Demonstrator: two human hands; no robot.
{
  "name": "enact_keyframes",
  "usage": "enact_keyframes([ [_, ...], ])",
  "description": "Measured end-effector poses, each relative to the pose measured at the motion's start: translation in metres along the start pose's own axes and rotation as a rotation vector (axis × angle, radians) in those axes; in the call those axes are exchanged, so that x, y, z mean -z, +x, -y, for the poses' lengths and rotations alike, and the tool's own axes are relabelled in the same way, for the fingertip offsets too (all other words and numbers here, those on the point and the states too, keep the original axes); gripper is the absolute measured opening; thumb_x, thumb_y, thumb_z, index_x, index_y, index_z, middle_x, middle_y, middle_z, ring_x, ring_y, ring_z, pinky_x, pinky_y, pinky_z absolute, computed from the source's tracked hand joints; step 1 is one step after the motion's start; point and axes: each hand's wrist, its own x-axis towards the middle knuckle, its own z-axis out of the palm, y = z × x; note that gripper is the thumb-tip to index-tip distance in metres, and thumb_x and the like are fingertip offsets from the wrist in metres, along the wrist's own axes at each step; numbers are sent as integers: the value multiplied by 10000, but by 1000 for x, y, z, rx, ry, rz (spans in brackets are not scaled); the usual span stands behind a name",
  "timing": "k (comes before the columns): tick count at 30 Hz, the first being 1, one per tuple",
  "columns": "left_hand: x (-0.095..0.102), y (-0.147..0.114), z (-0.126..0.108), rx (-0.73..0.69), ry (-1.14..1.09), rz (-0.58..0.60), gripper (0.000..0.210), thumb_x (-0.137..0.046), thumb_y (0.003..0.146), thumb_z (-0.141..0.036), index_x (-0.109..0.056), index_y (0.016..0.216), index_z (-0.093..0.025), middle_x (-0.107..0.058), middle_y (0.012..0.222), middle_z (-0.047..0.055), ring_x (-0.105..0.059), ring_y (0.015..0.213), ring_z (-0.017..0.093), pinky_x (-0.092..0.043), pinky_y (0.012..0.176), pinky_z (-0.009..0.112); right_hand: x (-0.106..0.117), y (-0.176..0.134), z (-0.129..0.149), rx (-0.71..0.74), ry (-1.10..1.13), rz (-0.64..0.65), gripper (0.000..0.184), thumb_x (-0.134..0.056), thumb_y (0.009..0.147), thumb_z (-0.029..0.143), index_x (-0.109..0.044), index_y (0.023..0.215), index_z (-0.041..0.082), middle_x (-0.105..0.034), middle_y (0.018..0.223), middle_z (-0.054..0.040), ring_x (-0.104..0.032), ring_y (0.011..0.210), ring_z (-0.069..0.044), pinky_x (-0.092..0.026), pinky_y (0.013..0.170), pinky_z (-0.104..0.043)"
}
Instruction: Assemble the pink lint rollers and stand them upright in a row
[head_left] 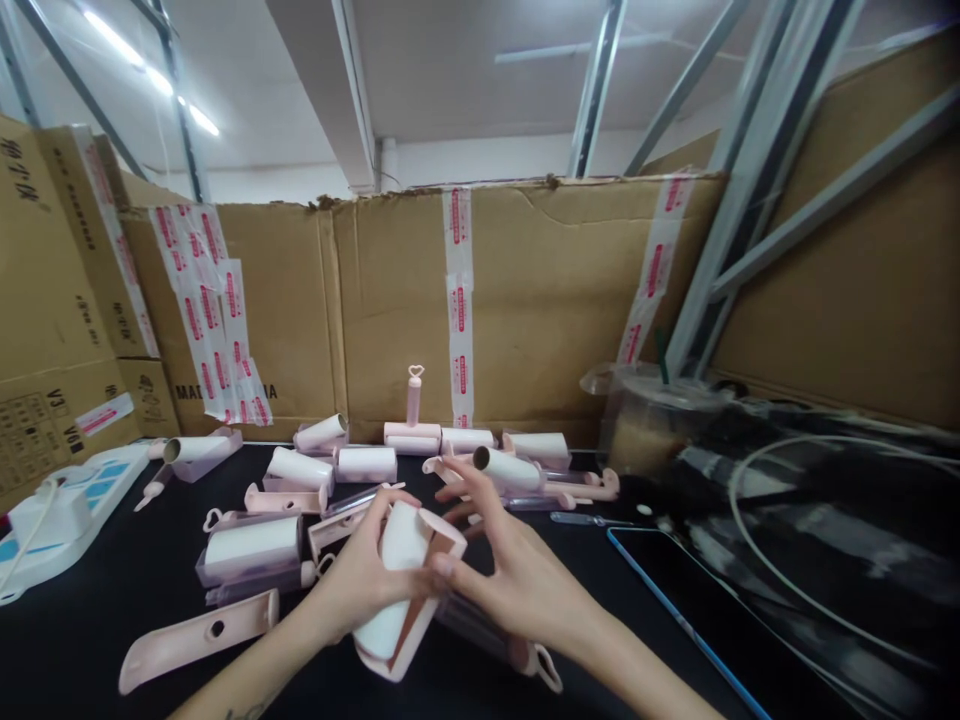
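Observation:
Over the black tabletop, my left hand (364, 575) is closed around a lint roller, a white sticky-paper roll (403, 545) seated in a pale pink holder (409, 645). It is held tilted, and the roll's far side is hidden by the holder. My right hand (510, 570) is at the holder's upper right end, its thumb close to or touching it and its fingers spread apart. Just below my right hand lies a handle with a heart-shaped loop (546, 668), partly covered by the hand. A loose pink holder piece (202, 635) lies by my left forearm.
Several white rolls in clear covers (251, 550) and pink parts lie around. One roller (412, 435) stands handle-up against the cardboard wall (390, 300). A blue-edged tablet (697, 610), a plastic cup (645, 430) and a cable (739, 500) are at right; a power strip (112, 470) is at left.

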Motion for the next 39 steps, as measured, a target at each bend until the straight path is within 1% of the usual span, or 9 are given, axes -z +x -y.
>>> enact_keyframes([
  [3,-8,-3,4,-39,18,47,568,-744,604,-303,-411,1053,-201,-576,925,16,-557,852,187,-432,739,276,2,2,-1,119,-18,17,381,-490,863,295,-468,1240,240,-599,1085,-66,-572,966,-182,-458,808,-290],
  [5,-11,-4,6,-93,51,17,523,-706,650,-309,-421,1075,-198,-575,1007,47,-538,963,221,-405,834,316,1,2,-2,183,-30,29,298,-422,902,254,-542,1174,244,-628,1051,-54,-587,941,-168,-450,827,-284],
  [8,-13,-3,8,-128,140,-48,516,-673,684,-325,-414,1114,-204,-551,1102,74,-498,1056,249,-369,896,336,-4,1,-5,201,-32,-28,312,-394,914,248,-532,1193,224,-639,1072,-72,-600,941,-178,-456,823,-290],
  [13,-13,-4,6,-96,231,-24,527,-667,690,-346,-388,1117,-214,-550,1081,62,-504,1037,240,-377,873,310,-9,0,-8,176,-58,-72,275,-403,907,239,-559,1131,204,-669,1026,-64,-629,878,-171,-473,750,-262],
  [17,-12,-8,5,-78,241,25,459,-634,720,-369,-380,1071,-219,-550,953,21,-545,866,192,-411,761,271,-6,1,-3,143,-90,-29,237,-399,909,255,-595,1029,193,-694,900,-45,-639,736,-149,-463,658,-232],
  [21,-12,-7,5,-111,267,47,379,-618,735,-358,-394,1007,-219,-543,895,3,-533,875,187,-399,772,264,-3,2,-1,146,-97,25,270,-369,919,264,-610,1009,186,-687,783,-32,-616,633,-133,-440,587,-216],
  [27,-19,-5,-1,-112,241,18,310,-577,768,-385,-401,966,-223,-551,830,-4,-551,814,191,-406,740,278,-4,5,-4,117,-73,-81,275,-394,902,273,-651,946,188,-699,810,-39,-618,675,-152,-467,638,-248],
  [32,-26,-4,-5,-114,238,-33,310,-575,768,-395,-410,971,-228,-581,839,10,-559,888,224,-403,773,307,-4,7,-6,64,-24,-124,250,-438,879,269,-666,915,173,-706,826,-35,-620,668,-150,-473,616,-244],
  [39,-29,0,-5,-133,196,-97,328,-614,733,-386,-424,950,-229,-581,841,6,-562,882,222,-407,767,297,-6,11,-10,54,2,-214,251,-459,858,262,-682,882,150,-709,766,-41,-622,623,-150,-465,570,-240],
])
